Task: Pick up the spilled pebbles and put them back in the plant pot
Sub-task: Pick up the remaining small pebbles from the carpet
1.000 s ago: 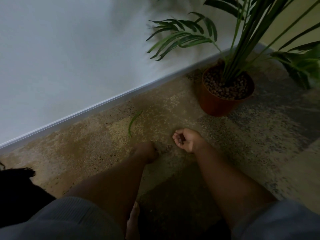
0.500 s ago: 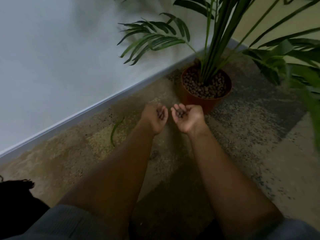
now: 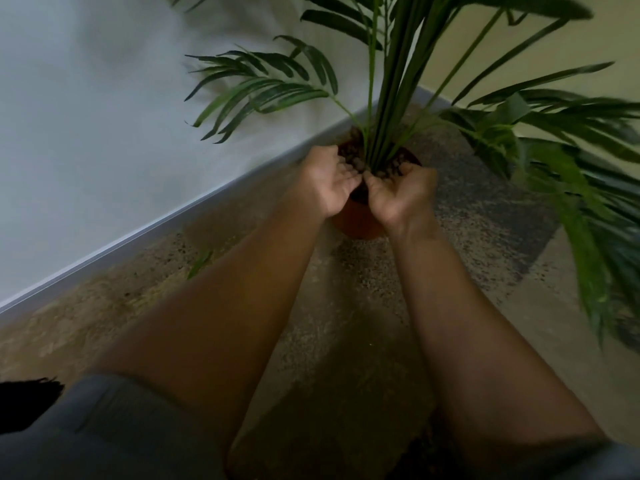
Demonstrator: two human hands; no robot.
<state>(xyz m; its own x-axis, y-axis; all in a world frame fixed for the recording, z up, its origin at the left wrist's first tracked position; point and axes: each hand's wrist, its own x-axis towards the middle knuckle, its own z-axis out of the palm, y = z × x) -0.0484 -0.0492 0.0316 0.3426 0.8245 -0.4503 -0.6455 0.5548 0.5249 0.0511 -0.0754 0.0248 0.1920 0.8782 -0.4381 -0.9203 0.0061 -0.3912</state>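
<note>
Since half a second ago I am bringing both hands forward from the carpet, and they are now hanging over the round terracotta-orange plastic plant pot [image 3: 356, 221] instead of short of it. My left hand [image 3: 329, 183] is cupping palm-up over the pot's near-left rim, fingers loosely curled; whether pebbles are lying in it I cannot tell through the blur. My right hand [image 3: 398, 194] is cupping over the near-right rim, touching the left at the fingertips, its contents equally unclear. Inside the pot, small dark brown round clay pebbles [image 3: 349, 157] are filling the surface around the green palm stems [image 3: 388, 109] that are rising from its middle. A single fallen green leaf [image 3: 200, 263] is lying on the mottled beige carpet [image 3: 346, 341], left of the pot.
</note>
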